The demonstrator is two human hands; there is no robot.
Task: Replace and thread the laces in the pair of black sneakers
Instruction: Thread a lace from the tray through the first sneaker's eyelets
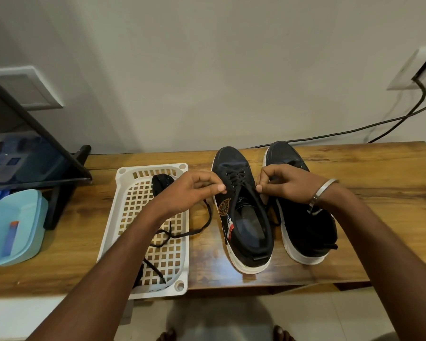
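Two black sneakers with thick white soles stand side by side on the wooden worktop [379,183], toes toward its far edge and heels toward the near edge. The left sneaker [241,210] has a brown emblem and red, white and blue stripes on its side, and a black lace [239,177] already crosses its front eyelets. The right sneaker [305,217] is partly hidden under the right wrist, so I cannot tell if it is laced. The left hand [194,188] pinches one end of the lace between thumb and fingers, and the right hand [283,183] pinches the other end, both just above the left sneaker. One white basket [126,193] with a grid bottom lies near the left sneaker and reaches the near edge; in it are one rolled black lace [161,185] and one loose black lace [182,235] that trails onto the wood. One light blue box [15,225] sits at the left edge.
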